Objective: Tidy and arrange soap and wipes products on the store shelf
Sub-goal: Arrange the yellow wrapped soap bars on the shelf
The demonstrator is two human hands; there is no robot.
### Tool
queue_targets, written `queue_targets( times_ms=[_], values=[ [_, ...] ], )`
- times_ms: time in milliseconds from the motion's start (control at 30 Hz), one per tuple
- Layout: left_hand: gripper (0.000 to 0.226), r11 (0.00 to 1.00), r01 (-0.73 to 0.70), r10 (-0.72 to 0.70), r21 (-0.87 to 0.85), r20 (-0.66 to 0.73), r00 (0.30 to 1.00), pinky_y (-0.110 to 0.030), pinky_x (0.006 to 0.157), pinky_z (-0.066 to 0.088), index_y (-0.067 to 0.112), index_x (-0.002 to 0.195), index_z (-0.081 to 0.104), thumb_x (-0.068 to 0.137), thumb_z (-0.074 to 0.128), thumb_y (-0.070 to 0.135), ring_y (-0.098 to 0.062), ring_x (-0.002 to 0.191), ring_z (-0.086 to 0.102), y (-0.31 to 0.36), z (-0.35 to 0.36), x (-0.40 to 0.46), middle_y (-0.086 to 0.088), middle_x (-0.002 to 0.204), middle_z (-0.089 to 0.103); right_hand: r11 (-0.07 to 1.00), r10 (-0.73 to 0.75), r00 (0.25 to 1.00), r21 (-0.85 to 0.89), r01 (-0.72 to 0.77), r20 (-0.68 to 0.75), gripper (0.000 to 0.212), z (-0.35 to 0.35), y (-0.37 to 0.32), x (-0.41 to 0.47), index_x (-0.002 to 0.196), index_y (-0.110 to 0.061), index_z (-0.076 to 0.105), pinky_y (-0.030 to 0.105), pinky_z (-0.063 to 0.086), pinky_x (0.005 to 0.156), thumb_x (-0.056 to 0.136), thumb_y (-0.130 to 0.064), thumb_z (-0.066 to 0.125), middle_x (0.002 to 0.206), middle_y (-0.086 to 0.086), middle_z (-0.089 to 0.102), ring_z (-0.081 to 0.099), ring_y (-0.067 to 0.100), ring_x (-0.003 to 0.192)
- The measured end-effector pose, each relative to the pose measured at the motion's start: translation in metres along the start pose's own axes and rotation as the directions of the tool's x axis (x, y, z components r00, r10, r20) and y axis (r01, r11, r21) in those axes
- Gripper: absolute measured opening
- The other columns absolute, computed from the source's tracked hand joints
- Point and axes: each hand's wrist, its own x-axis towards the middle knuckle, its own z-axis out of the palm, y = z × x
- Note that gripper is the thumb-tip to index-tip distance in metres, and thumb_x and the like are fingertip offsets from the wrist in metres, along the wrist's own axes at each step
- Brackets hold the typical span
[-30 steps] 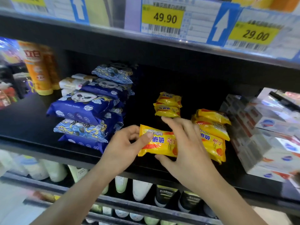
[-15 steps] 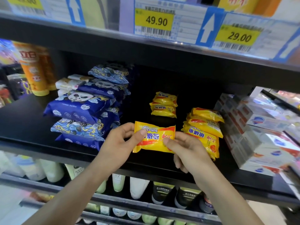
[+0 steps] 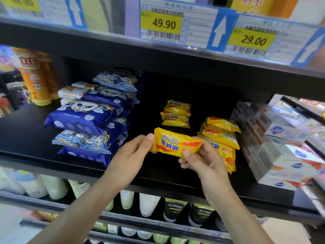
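A yellow sulfur soap pack (image 3: 175, 142) is held upside down above the black shelf (image 3: 26, 134), one hand at each end. My left hand (image 3: 133, 155) pinches its left end with thumb and fingers. My right hand (image 3: 202, 159) pinches its right end. Behind it a small stack of the same yellow soap packs (image 3: 176, 114) sits deep on the shelf. A taller pile of yellow soap packs (image 3: 221, 136) lies just right of my right hand. Blue panda wipes packs (image 3: 88, 118) are stacked to the left.
White boxed soaps (image 3: 281, 147) fill the shelf's right end. Orange bottles (image 3: 35, 76) stand at the far left. Small white packs (image 3: 75, 90) lie behind the wipes. Price tags (image 3: 161, 23) line the shelf edge above. Tubes and bottles (image 3: 175, 208) fill the lower shelf.
The soap pack was lifted off the shelf and tilted. My right hand slid from lying over the pack to pinching its right end. My left hand kept its hold.
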Motion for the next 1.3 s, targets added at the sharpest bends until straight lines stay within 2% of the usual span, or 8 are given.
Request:
queue_targets(
  times_ms=[200, 300, 433, 700, 867, 1000, 1133, 1300],
  values=[
    [0.095, 0.996, 0.061, -0.060, 0.067, -0.017, 0.998, -0.025, 0.093, 0.031, 0.039, 0.083, 0.078, 0.083, 0.000, 0.092, 0.013, 0.103, 0.060, 0.002, 0.000, 0.005, 0.035, 0.114, 0.069, 0.998, -0.061, 0.998, 0.030, 0.060, 0.028, 0.030, -0.003, 0.002, 0.001, 0.107, -0.027, 0.071, 0.040, 0.060, 0.089, 0.080, -0.015, 0.077, 0.107, 0.003, 0.072, 0.069, 0.035, 0.103],
    [0.103, 0.994, 0.083, -0.083, 0.072, -0.003, 0.997, -0.033, 0.100, 0.027, 0.034, 0.077, 0.081, 0.083, -0.002, 0.094, 0.015, 0.119, 0.051, 0.001, 0.000, 0.006, 0.043, 0.120, 0.063, 0.992, -0.122, 0.989, -0.029, 0.124, 0.078, 0.031, -0.004, 0.002, 0.001, 0.105, -0.023, 0.072, 0.034, 0.058, 0.088, 0.079, -0.007, 0.075, 0.112, 0.004, 0.070, 0.068, 0.027, 0.106],
    [0.093, 0.994, 0.106, -0.107, 0.026, 0.043, 0.993, -0.037, 0.104, 0.024, 0.044, 0.113, 0.074, 0.085, 0.001, 0.094, 0.014, 0.120, 0.051, -0.002, 0.000, 0.007, 0.024, 0.101, 0.077, 0.983, -0.158, 0.978, -0.076, 0.169, 0.135, 0.031, -0.003, 0.003, 0.000, 0.100, -0.024, 0.073, 0.024, 0.055, 0.085, 0.078, -0.004, 0.076, 0.122, -0.002, 0.071, 0.068, 0.014, 0.108],
    [0.055, 0.995, 0.082, -0.078, -0.056, 0.065, 0.995, -0.034, 0.099, 0.042, 0.052, 0.113, 0.069, 0.083, 0.041, 0.087, 0.008, 0.099, 0.066, 0.002, -0.002, 0.005, 0.019, 0.101, 0.077, 0.971, -0.187, 0.959, -0.107, 0.213, 0.211, 0.040, 0.001, 0.009, 0.001, 0.101, -0.025, 0.075, 0.028, 0.056, 0.088, 0.080, 0.010, 0.077, 0.134, -0.006, 0.064, 0.066, 0.021, 0.121],
    [0.043, 0.975, 0.110, -0.088, -0.194, 0.120, 0.989, -0.028, 0.088, 0.051, 0.030, 0.128, 0.066, 0.089, 0.073, 0.047, -0.011, 0.095, 0.077, 0.004, -0.004, 0.004, 0.004, 0.101, 0.081, 0.967, -0.184, 0.966, -0.144, 0.212, 0.183, 0.041, 0.004, 0.007, 0.000, 0.107, -0.029, 0.077, 0.028, 0.057, 0.088, 0.082, 0.003, 0.079, 0.141, -0.008, 0.056, 0.069, 0.022, 0.115],
    [0.036, 0.951, 0.103, -0.082, -0.290, 0.085, 0.993, -0.020, 0.079, 0.059, 0.028, 0.131, 0.063, 0.096, 0.070, 0.022, -0.018, 0.096, 0.078, 0.000, -0.006, 0.004, -0.002, 0.103, 0.081, 0.979, -0.132, 0.981, -0.137, 0.152, 0.144, 0.058, 0.003, 0.010, -0.001, 0.134, -0.034, 0.062, 0.034, 0.059, 0.091, 0.090, 0.003, 0.073, 0.117, -0.002, 0.073, 0.074, 0.024, 0.104],
    [0.051, 0.946, 0.078, -0.058, -0.315, 0.072, 0.996, -0.029, 0.086, 0.061, 0.032, 0.134, 0.060, 0.084, 0.073, 0.036, -0.020, 0.098, 0.078, -0.002, -0.006, 0.004, -0.003, 0.105, 0.081, 0.986, -0.104, 0.995, -0.130, 0.105, 0.013, 0.054, 0.003, 0.009, 0.001, 0.128, -0.033, 0.066, 0.029, 0.059, 0.072, 0.101, 0.011, 0.050, 0.114, -0.010, 0.068, 0.073, 0.020, 0.085],
    [0.064, 0.943, 0.021, -0.010, -0.332, 0.032, 0.999, -0.027, 0.086, 0.062, 0.038, 0.138, 0.051, 0.080, 0.077, 0.036, -0.022, 0.099, 0.078, -0.008, -0.009, 0.004, -0.005, 0.107, 0.080, 0.986, 0.018, 0.998, -0.167, -0.008, 0.054, 0.028, 0.003, 0.002, 0.000, 0.121, -0.043, 0.069, 0.024, 0.047, 0.049, 0.096, -0.046, 0.058, 0.069, 0.002, 0.066, 0.058, 0.019, 0.055]
  ],
)
